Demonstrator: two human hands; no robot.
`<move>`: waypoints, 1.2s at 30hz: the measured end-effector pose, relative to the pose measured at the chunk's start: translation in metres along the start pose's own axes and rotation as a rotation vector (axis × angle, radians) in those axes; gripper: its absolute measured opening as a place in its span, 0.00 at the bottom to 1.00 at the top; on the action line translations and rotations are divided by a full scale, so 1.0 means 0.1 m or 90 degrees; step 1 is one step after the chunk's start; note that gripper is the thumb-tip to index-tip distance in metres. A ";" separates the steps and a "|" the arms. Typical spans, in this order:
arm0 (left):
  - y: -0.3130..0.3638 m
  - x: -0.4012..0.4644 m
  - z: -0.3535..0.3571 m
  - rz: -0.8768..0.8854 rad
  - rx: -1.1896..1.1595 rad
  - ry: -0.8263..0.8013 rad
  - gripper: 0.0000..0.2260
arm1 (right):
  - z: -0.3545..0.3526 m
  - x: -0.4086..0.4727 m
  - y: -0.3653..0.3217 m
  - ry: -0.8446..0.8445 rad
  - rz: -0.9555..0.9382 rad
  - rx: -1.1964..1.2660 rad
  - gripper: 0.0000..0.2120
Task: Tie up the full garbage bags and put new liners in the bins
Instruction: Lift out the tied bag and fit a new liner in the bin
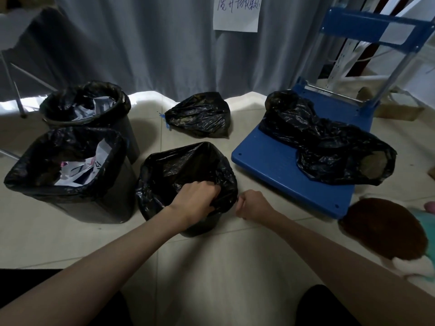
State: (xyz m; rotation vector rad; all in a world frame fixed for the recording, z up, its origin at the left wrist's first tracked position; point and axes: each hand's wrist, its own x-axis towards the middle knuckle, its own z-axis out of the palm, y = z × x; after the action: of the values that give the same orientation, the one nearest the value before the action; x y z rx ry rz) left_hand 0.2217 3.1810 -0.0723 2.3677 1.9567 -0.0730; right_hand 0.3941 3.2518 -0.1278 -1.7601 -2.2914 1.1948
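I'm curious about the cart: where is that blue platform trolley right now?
In the head view the blue platform trolley stands on the floor at right, beside the nearest bin, with black garbage bags lying on its deck.

Pale tiled floor underfoot, dim light. Grey curtain behind, with a handwritten paper note pinned on. Blue cart stands right.

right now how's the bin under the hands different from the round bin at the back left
The near bin shows no waste inside its liner; the back left bin has white paper in its liner. The near bin's liner stands loose and puffed above the rim, gripped by the left hand and pinched by the right hand; the back bin's is folded snugly over its rim, untouched. Both are dark bins with black liners.
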 end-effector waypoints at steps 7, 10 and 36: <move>-0.17 -0.14 0.14 0.088 0.168 0.120 0.25 | -0.24 -0.15 -0.47 0.248 -0.207 0.100 0.05; -0.33 -0.23 0.11 0.090 0.161 0.192 0.32 | -0.19 -0.26 -0.70 0.150 -0.329 -0.104 0.06; -0.71 -1.06 0.57 0.272 0.236 0.177 0.09 | -0.12 -0.17 -0.92 -0.069 -0.316 -0.246 0.09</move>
State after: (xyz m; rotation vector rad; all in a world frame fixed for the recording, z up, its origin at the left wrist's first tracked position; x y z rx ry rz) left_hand 0.1319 3.0854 -0.1223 3.1409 1.5932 -0.0940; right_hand 0.3296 3.2376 -0.0600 -1.0893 -2.9329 0.8147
